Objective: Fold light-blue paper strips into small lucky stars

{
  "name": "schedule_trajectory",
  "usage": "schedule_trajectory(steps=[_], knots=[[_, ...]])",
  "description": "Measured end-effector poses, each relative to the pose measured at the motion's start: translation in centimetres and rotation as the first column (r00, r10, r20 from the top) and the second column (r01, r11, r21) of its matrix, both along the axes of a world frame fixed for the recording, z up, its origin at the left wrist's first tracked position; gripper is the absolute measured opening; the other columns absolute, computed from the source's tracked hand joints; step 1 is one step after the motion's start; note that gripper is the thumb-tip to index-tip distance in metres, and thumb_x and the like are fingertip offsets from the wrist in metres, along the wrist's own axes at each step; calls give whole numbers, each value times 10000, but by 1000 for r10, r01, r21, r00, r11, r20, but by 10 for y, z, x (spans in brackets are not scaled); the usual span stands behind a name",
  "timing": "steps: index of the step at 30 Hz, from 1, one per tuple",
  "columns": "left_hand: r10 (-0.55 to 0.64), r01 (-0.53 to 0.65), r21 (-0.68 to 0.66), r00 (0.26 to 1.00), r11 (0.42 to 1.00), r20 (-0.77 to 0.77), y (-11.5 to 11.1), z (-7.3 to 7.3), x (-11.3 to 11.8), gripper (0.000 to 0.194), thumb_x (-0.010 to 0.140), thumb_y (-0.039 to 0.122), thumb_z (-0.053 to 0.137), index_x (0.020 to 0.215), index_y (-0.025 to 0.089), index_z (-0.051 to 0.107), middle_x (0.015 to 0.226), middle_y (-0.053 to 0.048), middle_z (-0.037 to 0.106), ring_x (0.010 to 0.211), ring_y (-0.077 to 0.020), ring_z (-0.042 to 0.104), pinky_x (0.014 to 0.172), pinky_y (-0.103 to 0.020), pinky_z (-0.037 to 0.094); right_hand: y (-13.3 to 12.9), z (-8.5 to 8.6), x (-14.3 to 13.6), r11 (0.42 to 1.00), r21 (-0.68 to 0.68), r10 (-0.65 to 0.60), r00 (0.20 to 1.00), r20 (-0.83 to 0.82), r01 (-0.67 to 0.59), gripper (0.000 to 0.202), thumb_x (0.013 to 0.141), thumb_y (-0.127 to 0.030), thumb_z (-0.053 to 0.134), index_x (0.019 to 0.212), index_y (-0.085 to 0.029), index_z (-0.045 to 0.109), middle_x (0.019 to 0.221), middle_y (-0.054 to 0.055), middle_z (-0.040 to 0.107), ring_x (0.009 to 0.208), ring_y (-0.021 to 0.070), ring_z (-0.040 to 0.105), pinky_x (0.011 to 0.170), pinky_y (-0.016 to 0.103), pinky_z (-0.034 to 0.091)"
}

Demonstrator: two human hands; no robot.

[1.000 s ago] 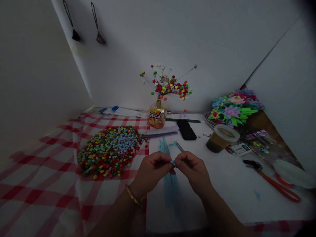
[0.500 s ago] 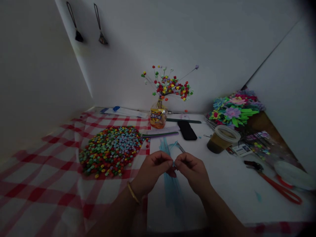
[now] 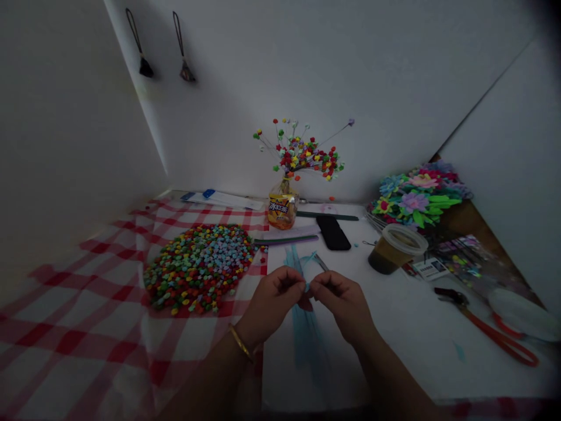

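My left hand (image 3: 280, 298) and my right hand (image 3: 342, 298) meet at the fingertips over the white board. Both are closed in a pinch on a small light-blue folded paper star (image 3: 307, 287), mostly covered by the fingers. Beneath them lie light-blue paper strips (image 3: 304, 339), spread lengthwise on the board. Just beyond my fingers is a slim metal tool (image 3: 321, 262), its kind unclear. To the left, a large heap of coloured paper stars (image 3: 204, 263) rests on the red-and-white checked cloth (image 3: 109, 304).
A bottle (image 3: 283, 210) holds stars on wires. Near it lie a black phone (image 3: 333, 233) and dark green strips (image 3: 287, 240). On the right are a lidded plastic tub (image 3: 397, 248), pliers with orange handles (image 3: 486, 327) and fuzzy flowers (image 3: 416, 196).
The view has shifted slightly. My hands stay together in the same pinch, and a bit more of the blue paper shows between the fingertips.
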State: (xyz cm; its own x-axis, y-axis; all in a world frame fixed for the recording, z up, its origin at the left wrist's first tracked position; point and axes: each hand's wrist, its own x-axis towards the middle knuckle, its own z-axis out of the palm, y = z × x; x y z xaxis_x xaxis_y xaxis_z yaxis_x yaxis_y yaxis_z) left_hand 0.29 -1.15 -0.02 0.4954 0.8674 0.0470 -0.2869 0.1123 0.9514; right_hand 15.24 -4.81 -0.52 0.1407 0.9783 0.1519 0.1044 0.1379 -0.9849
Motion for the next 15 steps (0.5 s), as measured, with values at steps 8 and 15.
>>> schedule_trajectory(steps=[8,15], knots=[[10,-8,-29,998,1000,56,2,0,0,161,652,208,724,717,129,600,581,12,625,528,-115,601,560,-257,479,0,0,-2,1000,6,-8,1000,-11,8,136,740,-297,662,680,-178,635,642,-1,594,630,139,525,600,267,418],[34,-33,-15,999,999,33,1,2,2,167,630,196,738,703,129,603,582,19,618,517,-113,601,539,-244,469,0,-3,-2,996,54,-73,997,37,71,130,736,-280,651,663,-176,625,624,-5,578,614,138,515,583,262,411]])
